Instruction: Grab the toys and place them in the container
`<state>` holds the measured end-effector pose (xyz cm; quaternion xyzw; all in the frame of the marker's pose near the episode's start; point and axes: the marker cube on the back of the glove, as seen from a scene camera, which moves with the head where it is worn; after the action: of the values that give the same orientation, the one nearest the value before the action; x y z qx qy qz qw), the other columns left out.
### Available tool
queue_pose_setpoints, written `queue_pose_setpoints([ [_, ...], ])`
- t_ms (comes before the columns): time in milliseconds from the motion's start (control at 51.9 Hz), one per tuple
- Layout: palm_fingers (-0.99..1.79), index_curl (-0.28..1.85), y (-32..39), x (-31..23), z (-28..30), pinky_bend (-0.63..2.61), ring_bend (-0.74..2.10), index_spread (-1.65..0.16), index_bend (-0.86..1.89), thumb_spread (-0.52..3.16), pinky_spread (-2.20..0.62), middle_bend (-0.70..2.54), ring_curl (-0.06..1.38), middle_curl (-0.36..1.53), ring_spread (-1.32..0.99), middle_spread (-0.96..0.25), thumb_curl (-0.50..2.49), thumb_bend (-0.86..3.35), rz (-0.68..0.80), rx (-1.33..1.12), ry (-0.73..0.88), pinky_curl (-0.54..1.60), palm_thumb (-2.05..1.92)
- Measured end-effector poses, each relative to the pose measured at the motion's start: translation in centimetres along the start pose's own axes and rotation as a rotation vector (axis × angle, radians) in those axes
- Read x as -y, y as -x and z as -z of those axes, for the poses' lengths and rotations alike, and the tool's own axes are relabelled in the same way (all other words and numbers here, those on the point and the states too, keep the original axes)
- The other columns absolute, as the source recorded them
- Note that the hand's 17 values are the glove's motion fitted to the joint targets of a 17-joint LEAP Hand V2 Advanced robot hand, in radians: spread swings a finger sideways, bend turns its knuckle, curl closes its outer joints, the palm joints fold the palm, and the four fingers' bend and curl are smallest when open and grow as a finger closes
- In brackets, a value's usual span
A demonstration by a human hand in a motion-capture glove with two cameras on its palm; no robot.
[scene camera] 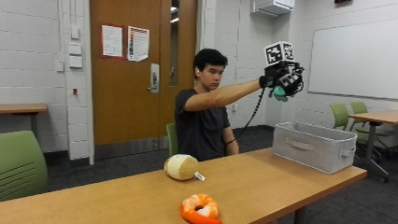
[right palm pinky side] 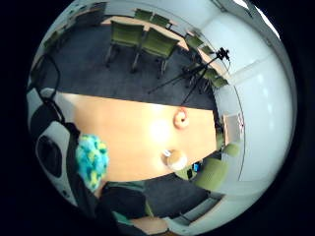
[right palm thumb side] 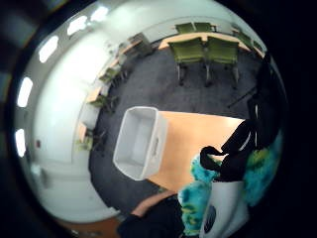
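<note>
My gloved right hand (scene camera: 283, 80) is raised high over the table, above and a little short of the grey fabric container (scene camera: 315, 146), and grips a fuzzy blue-green plush toy (scene camera: 279, 94). The same toy (right palm thumb side: 198, 196) sits against the palm in the thumb side view, and it (right palm pinky side: 92, 160) shows beside the glove in the little finger side view. The open, empty container (right palm thumb side: 140, 142) stands at the table's end. On the wooden table (scene camera: 249, 182) lie a cream round plush toy (scene camera: 181, 166) and an orange-and-white plush toy (scene camera: 199, 208).
The container stands close to the table's right end and front corner. Green chairs (scene camera: 345, 114) and another table (scene camera: 379, 116) stand behind on the right. A camera tripod (right palm pinky side: 202, 73) stands on the carpet beyond the table. A green chair (scene camera: 22, 163) is at the left.
</note>
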<state>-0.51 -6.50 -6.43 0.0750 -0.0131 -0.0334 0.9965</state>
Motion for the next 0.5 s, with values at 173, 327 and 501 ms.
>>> queue_pose_setpoints([
  [173,1.13,1.57,13.0,-0.6,2.1,0.82,1.26,-0.52,0.17,1.1,-0.47,0.99,0.52,0.71,-0.38,-0.29,1.0,0.32,0.34,0.172,-0.014,0.41,0.62],
  [327,1.13,1.62,22.2,-0.4,0.8,0.82,1.26,-0.52,0.16,1.11,-0.47,1.0,0.52,0.72,-0.38,-0.29,1.06,0.32,0.358,0.124,-0.007,0.41,0.6],
  [501,1.13,1.67,20.1,2.7,-2.7,0.82,1.26,-0.51,0.16,1.11,-0.47,1.0,0.51,0.72,-0.38,-0.29,1.13,0.32,0.37,0.175,0.022,0.41,0.59],
])
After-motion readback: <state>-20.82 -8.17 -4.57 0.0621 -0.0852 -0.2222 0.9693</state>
